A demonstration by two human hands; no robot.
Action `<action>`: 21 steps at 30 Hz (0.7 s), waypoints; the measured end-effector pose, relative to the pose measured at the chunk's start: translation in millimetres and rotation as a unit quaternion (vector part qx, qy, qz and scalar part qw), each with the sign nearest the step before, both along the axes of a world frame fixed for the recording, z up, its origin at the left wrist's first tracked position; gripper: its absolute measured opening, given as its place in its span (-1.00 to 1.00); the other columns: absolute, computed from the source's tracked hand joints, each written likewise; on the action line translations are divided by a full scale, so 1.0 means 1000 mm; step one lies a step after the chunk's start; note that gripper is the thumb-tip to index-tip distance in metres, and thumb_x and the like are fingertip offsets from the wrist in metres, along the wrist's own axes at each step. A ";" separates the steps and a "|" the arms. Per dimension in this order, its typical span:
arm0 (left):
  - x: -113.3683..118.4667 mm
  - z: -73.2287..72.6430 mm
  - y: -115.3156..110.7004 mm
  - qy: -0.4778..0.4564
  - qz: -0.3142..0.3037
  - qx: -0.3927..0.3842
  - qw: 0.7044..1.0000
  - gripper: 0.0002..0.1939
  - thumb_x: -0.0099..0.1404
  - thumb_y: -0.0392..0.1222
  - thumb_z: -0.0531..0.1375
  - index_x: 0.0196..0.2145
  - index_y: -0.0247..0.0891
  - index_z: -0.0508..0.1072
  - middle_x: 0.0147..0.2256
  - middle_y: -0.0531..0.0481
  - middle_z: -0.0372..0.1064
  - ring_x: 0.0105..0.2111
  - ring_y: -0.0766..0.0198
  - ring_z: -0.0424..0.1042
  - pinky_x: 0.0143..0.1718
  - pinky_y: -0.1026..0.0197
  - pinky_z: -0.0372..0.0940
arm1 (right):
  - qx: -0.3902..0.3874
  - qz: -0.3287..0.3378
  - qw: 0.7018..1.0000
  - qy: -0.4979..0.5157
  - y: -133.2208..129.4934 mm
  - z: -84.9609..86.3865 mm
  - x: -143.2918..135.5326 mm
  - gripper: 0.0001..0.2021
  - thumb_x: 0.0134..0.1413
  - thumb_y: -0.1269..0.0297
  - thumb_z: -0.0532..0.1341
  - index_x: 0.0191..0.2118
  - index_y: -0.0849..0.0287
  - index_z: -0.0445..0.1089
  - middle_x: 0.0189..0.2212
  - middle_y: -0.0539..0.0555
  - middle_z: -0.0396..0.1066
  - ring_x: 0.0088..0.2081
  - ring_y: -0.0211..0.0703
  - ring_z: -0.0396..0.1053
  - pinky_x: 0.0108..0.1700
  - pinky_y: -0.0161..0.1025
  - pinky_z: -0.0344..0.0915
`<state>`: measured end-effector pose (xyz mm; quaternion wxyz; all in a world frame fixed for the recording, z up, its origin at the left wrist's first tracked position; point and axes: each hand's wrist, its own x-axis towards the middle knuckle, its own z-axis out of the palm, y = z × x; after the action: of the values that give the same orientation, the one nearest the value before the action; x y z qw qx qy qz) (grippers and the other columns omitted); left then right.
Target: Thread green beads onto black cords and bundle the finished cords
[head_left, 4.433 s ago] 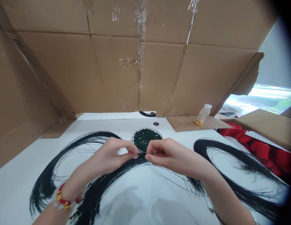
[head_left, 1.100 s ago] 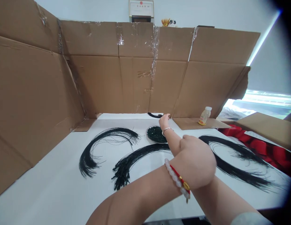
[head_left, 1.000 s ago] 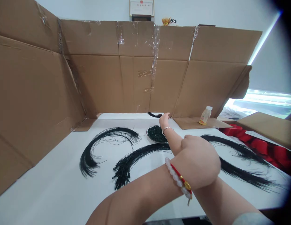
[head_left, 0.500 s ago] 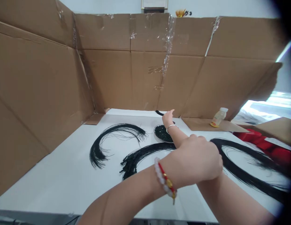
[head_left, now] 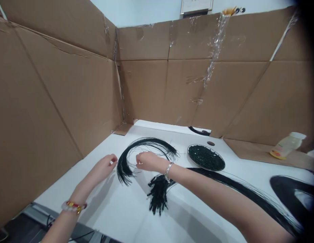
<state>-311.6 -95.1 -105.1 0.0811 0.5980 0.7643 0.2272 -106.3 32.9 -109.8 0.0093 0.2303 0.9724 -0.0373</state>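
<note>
Head cam has the left hand just outside the curved bundle of black strands, and the right hand over the inside of that curve, bundle lying on the white table. Both hands have thumb and fingers curled nearly together, but honestly can't tell if either's got a strand pinched, they're that thin. I'd go light with the fingertips and work one strand at a time, pulling along the curve, not across it, since those loose ends to the right look like easy snags. Also mind the right wrist: the longer bundle passes under that arm, and its knobbly end could catch on the silver bracelet.
</note>
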 end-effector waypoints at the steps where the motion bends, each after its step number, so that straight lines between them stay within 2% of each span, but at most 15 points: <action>1: -0.002 -0.008 -0.002 0.001 0.006 -0.007 1.000 -0.80 0.45 -0.10 0.22 -0.25 -0.30 0.49 -0.28 0.00 0.49 -0.31 0.23 0.49 -0.20 0.09 0.43 | -0.010 0.009 1.000 0.000 -0.007 -0.005 -0.010 -0.71 0.37 0.17 0.25 0.07 0.23 0.42 -0.01 0.15 0.47 -0.08 -0.06 0.49 -0.04 -0.02 0.49; 4: 0.002 -0.021 -0.002 -0.002 0.017 -0.008 1.000 -0.79 0.46 -0.09 0.21 -0.13 -0.30 0.50 -0.17 -0.06 0.51 -0.21 0.18 0.52 -0.13 0.02 0.46 | -0.021 -0.001 1.000 0.007 -0.017 -0.015 -0.031 -0.71 0.37 0.18 0.25 0.08 0.23 0.42 0.01 0.16 0.46 -0.05 -0.04 0.49 -0.02 0.00 0.48; 7: 0.005 -0.022 0.005 -0.015 0.015 -0.003 1.000 -0.78 0.46 -0.10 0.21 -0.06 -0.30 0.50 -0.10 -0.09 0.51 -0.14 0.14 0.53 -0.08 -0.02 0.46 | -0.019 -0.029 0.999 0.015 -0.020 -0.021 -0.040 -0.70 0.37 0.19 0.25 0.09 0.24 0.41 0.03 0.17 0.45 -0.02 -0.02 0.48 0.01 0.02 0.47; 12: -0.004 -0.027 0.024 -0.040 0.043 0.009 0.998 -0.74 0.46 -0.09 0.22 -0.01 -0.29 0.49 -0.06 -0.11 0.50 -0.16 0.14 0.53 -0.11 -0.01 0.48 | -0.027 -0.050 0.998 0.033 -0.017 -0.029 -0.041 -0.71 0.37 0.19 0.25 0.08 0.24 0.42 0.01 0.16 0.46 -0.06 -0.05 0.49 -0.02 0.00 0.49; 16: -0.006 -0.041 0.033 -0.059 0.083 0.059 0.993 -0.72 0.46 -0.10 0.22 0.04 -0.28 0.47 0.01 -0.14 0.47 -0.08 0.10 0.52 -0.05 -0.06 0.46 | -0.029 -0.050 0.996 0.071 -0.010 -0.029 -0.049 -0.69 0.38 0.19 0.24 0.12 0.23 0.39 0.03 0.16 0.45 -0.06 -0.04 0.49 -0.03 -0.01 0.49; 21: -0.005 -0.055 0.034 -0.112 0.103 0.133 0.979 -0.70 0.46 -0.09 0.22 0.07 -0.25 0.46 0.06 -0.16 0.44 -0.01 0.06 0.49 0.01 -0.11 0.43 | -0.036 -0.007 0.995 0.095 -0.005 -0.030 -0.065 -0.71 0.37 0.21 0.24 0.10 0.22 0.40 0.02 0.16 0.45 -0.06 -0.05 0.49 -0.03 -0.01 0.49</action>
<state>-316.6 -60.7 -159.7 0.0625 0.4921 0.7710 0.3995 -171.0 28.2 -139.7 -0.0755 0.2316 0.9653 -0.0941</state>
